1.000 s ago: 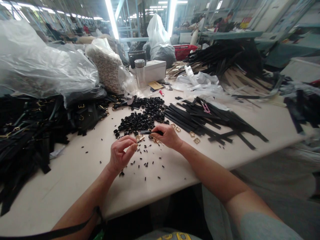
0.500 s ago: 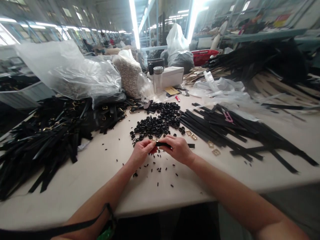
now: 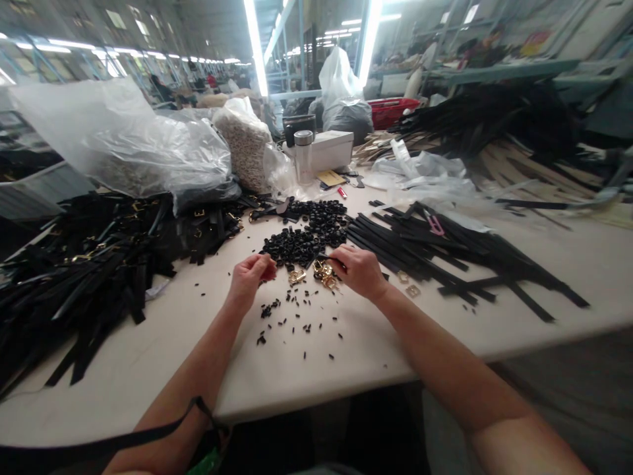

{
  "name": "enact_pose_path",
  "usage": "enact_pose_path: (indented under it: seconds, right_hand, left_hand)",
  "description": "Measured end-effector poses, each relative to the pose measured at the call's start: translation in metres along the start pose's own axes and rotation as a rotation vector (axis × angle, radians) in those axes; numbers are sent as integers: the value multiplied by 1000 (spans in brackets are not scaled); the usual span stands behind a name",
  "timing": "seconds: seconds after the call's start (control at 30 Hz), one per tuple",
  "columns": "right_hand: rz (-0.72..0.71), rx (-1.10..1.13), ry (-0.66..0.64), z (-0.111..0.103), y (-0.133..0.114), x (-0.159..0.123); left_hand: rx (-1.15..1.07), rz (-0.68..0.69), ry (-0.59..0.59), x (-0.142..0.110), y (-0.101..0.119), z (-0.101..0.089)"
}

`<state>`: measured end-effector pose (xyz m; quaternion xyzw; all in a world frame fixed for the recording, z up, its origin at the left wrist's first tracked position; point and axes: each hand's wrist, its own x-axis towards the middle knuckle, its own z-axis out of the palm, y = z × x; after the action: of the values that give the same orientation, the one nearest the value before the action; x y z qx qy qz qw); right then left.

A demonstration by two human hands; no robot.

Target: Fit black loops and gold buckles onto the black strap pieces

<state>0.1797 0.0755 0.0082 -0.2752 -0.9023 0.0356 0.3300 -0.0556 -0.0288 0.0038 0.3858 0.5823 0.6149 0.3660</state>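
Observation:
My right hand (image 3: 359, 270) is closed on a black strap (image 3: 322, 258), whose end pokes out to the left of the fingertips. Below those fingers lie gold buckles (image 3: 324, 272), with another gold buckle (image 3: 297, 276) between the two hands. My left hand (image 3: 250, 280) is pinched at the left edge of a heap of small black loops (image 3: 301, 244); whatever its fingertips hold is hidden. Many tiny black pieces (image 3: 297, 316) are scattered on the table in front of the hands.
Black straps (image 3: 395, 237) lie to the right, with pink-handled snips (image 3: 435, 223) on them. Buckled black straps (image 3: 113, 251) pile up at left. Behind stand plastic bags (image 3: 148, 138), a clear bottle (image 3: 303, 158) and a white box (image 3: 331, 148). A loose gold buckle (image 3: 412, 290) lies right.
My hands came together on the black strap half a second ago and are now apart, the left moved leftward. The right still has the strap. The view swung left, then slightly back.

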Motion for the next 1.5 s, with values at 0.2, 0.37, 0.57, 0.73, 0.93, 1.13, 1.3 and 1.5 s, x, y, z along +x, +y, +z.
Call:
enact_pose_path:
  seconds: [0.2,0.37,0.57,0.73,0.93,1.13,1.3,1.5]
  right_hand:
    - [81,-58,-122,-16,23,5]
    - [25,7,-380,-12,7,3]
    - [58,-168,-509,-12,4,2]
    - [178,-253,-437,-19,20,5]
    - [181,-180,-348,-14,21,5]
    - [172,-79,-258,-8,21,5]
    - [146,-10,-192,-6,16,4]
    - [28,65,-122,3,-5,0]
  left_hand:
    - [210,55,101,12,-12,-10]
    - [414,145,56,7,-22,-11]
    - [500,182,69,9,-23,-18]
    - [499,191,50,4,-22,-9]
    - [626,321,-174,0,-10,15]
    - [971,618,-598,18,4,53]
    - [889,528,-590,19,5,64]
    - [50,-151,-228,-5,1,48]
